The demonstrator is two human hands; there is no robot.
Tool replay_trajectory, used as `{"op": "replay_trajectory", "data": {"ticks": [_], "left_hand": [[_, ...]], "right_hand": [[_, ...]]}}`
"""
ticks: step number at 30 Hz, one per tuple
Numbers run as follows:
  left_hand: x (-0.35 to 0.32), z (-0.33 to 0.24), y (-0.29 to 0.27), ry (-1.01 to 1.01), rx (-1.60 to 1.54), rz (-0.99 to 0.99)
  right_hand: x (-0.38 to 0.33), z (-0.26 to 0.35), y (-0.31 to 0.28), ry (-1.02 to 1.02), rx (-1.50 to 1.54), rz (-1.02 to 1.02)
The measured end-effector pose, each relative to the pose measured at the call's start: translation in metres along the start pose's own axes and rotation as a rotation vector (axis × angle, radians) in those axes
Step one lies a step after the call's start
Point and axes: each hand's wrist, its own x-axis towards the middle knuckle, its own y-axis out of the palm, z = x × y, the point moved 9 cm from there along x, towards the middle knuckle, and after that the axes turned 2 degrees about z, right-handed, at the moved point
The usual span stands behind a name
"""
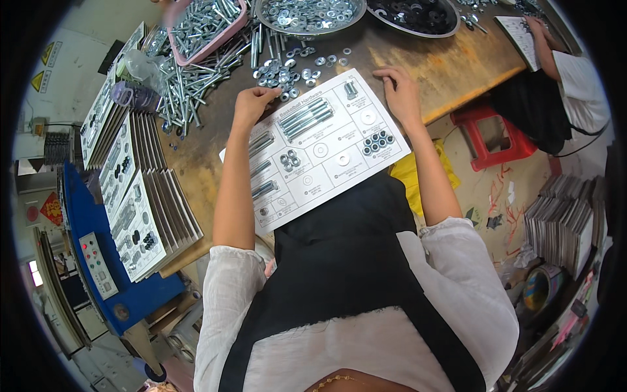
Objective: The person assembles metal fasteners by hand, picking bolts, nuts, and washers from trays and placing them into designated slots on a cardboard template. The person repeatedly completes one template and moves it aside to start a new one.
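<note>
A white printed hardware card lies tilted at the table's near edge, partly over my lap. On it sit long silver bolts, a cluster of small silver nuts, dark-centred nuts and two short bolts. My left hand is at the card's far left edge, thumb and fingertips pinched beside loose silver washers; whether one is between them is too small to tell. By the card's far right corner, my right hand rests with its fingers apart, holding nothing. My left forearm covers part of the card's left side.
Loose bolts surround a pink basket of bolts at the far left. Metal bowls of silver washers and black washers stand behind. Stacked cards fill the left side. Another person's hand works at right, near a red stool.
</note>
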Motion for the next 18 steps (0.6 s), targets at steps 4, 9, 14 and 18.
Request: {"op": "replay_trajectory", "data": {"ticks": [4,9,14,18], "left_hand": [[-0.003,0.027,-0.031,-0.067,0.114,-0.07],[-0.035,-0.03,-0.017,0.127,0.361,-0.241],[-0.037,-0.043,0.009,0.123,0.48,-0.226],[-0.035,-0.04,-0.014,0.11,0.326,-0.289]], "right_hand": [[-0.001,0.006,0.0,0.009,-0.004,0.006],[0.0,0.001,0.0,0.008,-0.01,0.01],[-0.001,0.003,0.001,-0.004,-0.014,0.012],[0.005,0.004,0.003,0.054,0.083,0.073]]}}
